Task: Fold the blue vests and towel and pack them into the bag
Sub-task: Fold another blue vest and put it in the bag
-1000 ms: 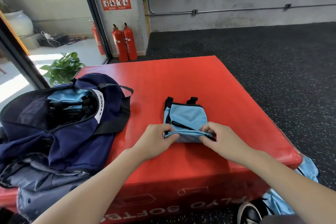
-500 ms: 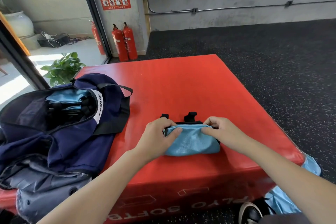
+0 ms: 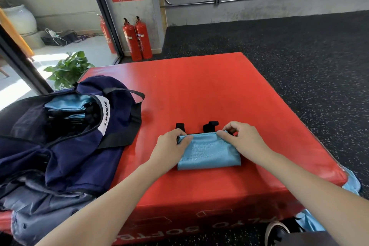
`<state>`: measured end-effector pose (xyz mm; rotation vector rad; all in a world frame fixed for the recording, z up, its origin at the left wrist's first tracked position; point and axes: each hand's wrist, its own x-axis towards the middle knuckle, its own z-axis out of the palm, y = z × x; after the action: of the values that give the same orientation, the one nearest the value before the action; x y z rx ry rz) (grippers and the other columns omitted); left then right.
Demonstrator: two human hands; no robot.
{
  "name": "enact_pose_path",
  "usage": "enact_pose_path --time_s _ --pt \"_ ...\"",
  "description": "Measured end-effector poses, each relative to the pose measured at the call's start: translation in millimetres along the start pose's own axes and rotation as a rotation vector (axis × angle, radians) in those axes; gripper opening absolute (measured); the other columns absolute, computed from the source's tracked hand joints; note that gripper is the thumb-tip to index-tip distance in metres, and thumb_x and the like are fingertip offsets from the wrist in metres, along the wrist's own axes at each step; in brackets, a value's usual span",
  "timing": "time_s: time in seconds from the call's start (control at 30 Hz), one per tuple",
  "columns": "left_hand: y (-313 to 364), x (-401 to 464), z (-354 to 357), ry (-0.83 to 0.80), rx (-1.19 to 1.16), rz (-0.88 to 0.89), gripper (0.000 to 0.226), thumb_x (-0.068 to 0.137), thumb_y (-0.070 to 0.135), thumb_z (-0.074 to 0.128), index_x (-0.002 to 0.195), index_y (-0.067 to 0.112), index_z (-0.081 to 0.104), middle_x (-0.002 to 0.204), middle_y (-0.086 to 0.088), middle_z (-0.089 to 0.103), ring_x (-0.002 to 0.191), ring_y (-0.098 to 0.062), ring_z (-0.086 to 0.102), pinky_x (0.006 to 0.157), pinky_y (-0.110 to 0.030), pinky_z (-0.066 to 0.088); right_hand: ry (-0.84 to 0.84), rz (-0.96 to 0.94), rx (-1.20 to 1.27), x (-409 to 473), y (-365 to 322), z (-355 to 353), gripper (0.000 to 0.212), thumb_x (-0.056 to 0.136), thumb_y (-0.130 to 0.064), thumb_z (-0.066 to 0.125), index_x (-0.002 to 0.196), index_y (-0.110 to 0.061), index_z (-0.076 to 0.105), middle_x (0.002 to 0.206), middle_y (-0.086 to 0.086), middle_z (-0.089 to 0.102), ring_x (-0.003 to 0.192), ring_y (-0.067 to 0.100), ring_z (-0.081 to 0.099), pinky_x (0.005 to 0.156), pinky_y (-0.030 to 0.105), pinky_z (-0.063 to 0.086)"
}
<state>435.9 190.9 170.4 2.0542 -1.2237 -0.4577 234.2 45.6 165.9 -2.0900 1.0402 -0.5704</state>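
Observation:
A light blue vest point(image 3: 207, 152) lies folded into a small rectangle near the front of the red mat point(image 3: 199, 90), its black straps poking out at the far edge. My left hand point(image 3: 172, 144) pinches the far left corner of the fold. The far right corner is pinched by my right hand point(image 3: 239, 138). The navy bag point(image 3: 65, 126) lies open at the left of the mat, with folded blue vests point(image 3: 67, 104) inside it.
More light blue fabric point(image 3: 351, 181) hangs off the mat's front right corner down toward the floor. A shoe point(image 3: 276, 229) shows below the mat's front edge. Two red fire extinguishers point(image 3: 137, 40) and a potted plant point(image 3: 67, 68) stand beyond the mat.
Both hands lifted the near edge of the vest and folded it away from me over the far half, then settled on the far corners. The vest is now half as deep.

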Motion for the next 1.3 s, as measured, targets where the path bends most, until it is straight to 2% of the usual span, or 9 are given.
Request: enact_pose_path --time_s 0.13,0.3,0.4,0.67,0.83,0.97,1.1,1.17,1.3 --pt "3 -2 -4 0.038 0.294 -0.009 0.018 0.091 0.048 0.06 0.087 0.031 0.055 0.066 0.01 0.058 0.065 -0.005 0.054 0.054 -0.028 0.035 -0.002 0.007 -0.083 2 2 6 0.023 0.084 -0.055 0.071 0.08 -0.033 0.066 0.075 -0.011 0.067 0.072 0.005 0.061 0.068 0.033 0.05" --pt "-3 7 -2 0.089 0.277 0.43 0.015 0.086 0.019 0.071 0.097 0.03 0.066 0.104 0.017 0.055 0.104 -0.009 0.05 0.088 -0.034 0.045 0.005 0.049 -0.17 3 -3 4 0.027 0.083 -0.06 0.071 0.081 -0.033 0.065 0.081 -0.013 0.066 0.075 0.005 0.061 0.061 0.031 0.044" --pt "-2 10 1 -0.042 0.253 0.504 0.014 0.092 0.022 0.066 0.101 0.032 0.072 0.122 0.015 0.06 0.118 -0.006 0.051 0.099 -0.039 0.042 0.02 0.097 -0.227 3 -7 2 0.032 0.08 -0.063 0.07 0.079 -0.033 0.062 0.081 -0.014 0.065 0.076 0.004 0.06 0.059 0.03 0.04" --pt "22 -1 3 -0.122 0.475 0.312 0.021 0.097 0.031 0.052 0.091 0.025 0.071 0.093 0.009 0.068 0.092 -0.017 0.063 0.077 -0.036 0.05 0.121 0.146 -0.358 -4 -9 1 0.032 0.09 -0.063 0.055 0.095 -0.032 0.059 0.1 -0.01 0.062 0.096 0.02 0.062 0.08 0.038 0.05" --pt "34 -13 5 -0.1 0.409 0.152 0.044 0.095 0.032 0.053 0.06 0.005 0.054 0.049 -0.003 0.043 0.053 -0.022 0.04 0.055 -0.034 0.035 0.062 0.147 -0.275 -9 -13 1 0.033 0.089 -0.061 0.06 0.1 -0.03 0.057 0.096 -0.013 0.064 0.092 0.017 0.061 0.08 0.037 0.049" --pt "35 -21 9 -0.132 0.272 0.085 0.031 0.092 0.032 0.059 0.073 0.01 0.07 0.054 -0.002 0.059 0.058 -0.022 0.054 0.065 -0.04 0.051 -0.038 0.163 -0.14 -12 -16 9 0.038 0.083 -0.059 0.07 0.098 -0.027 0.06 0.089 -0.015 0.066 0.084 0.01 0.063 0.073 0.029 0.047" --pt "36 -29 13 -0.135 0.046 -0.068 0.02 0.09 0.037 0.068 0.102 0.021 0.068 0.07 0.0 0.068 0.054 -0.006 0.068 0.056 -0.018 0.052 -0.087 0.192 -0.061 -13 -22 10 0.04 0.074 -0.049 0.084 0.098 -0.022 0.066 0.089 -0.009 0.067 0.083 0.009 0.062 0.065 0.022 0.041" --pt "37 -33 16 -0.138 -0.017 -0.095 0.025 0.089 0.038 0.069 0.106 0.02 0.066 0.08 -0.004 0.069 0.053 -0.004 0.068 0.052 -0.013 0.047 -0.136 0.227 -0.012 -11 -22 11 0.042 0.07 -0.044 0.089 0.097 -0.019 0.069 0.089 -0.006 0.07 0.082 0.011 0.066 0.068 0.025 0.048" --pt "38 -36 12 -0.191 -0.106 -0.11 0.023 0.087 0.035 0.074 0.104 0.021 0.067 0.072 -0.005 0.071 0.055 -0.008 0.07 0.064 -0.029 0.06 -0.233 0.295 0.146 -2 -19 10 0.029 0.066 -0.025 0.092 0.088 -0.014 0.076 0.083 0.003 0.077 0.082 0.022 0.074 0.082 0.041 0.059"
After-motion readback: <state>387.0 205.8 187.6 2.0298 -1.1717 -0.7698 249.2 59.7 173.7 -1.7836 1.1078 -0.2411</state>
